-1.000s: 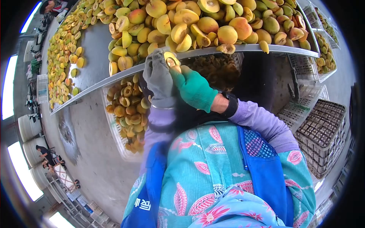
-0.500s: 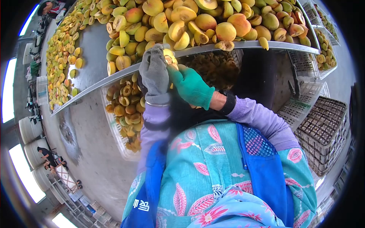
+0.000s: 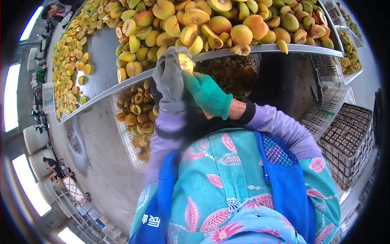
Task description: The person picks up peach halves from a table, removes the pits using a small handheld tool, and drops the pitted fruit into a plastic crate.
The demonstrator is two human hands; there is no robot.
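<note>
My left hand (image 3: pixel 170 79), in a grey glove, is wrapped round a yellow peach half (image 3: pixel 185 62) at the edge of the metal table (image 3: pixel 109 53). My right hand (image 3: pixel 209 93), in a green glove, is closed just below the fruit, its thumb and fingertips against it. Whatever lies inside the right fist is mostly hidden; a small light piece shows beneath it. Halved peaches (image 3: pixel 191 24) are heaped on the table beyond both hands.
Below the table edge at the left stands a crate of peach halves (image 3: pixel 136 118). Brown scraps (image 3: pixel 231 75) lie beneath the table. Stacked crates (image 3: pixel 347 134) stand at the right. Another person (image 3: pixel 55 167) is far off at the left.
Both hands and the table have shifted slightly right in the view. The peach half has turned between the hands, showing more of its yellow surface.
</note>
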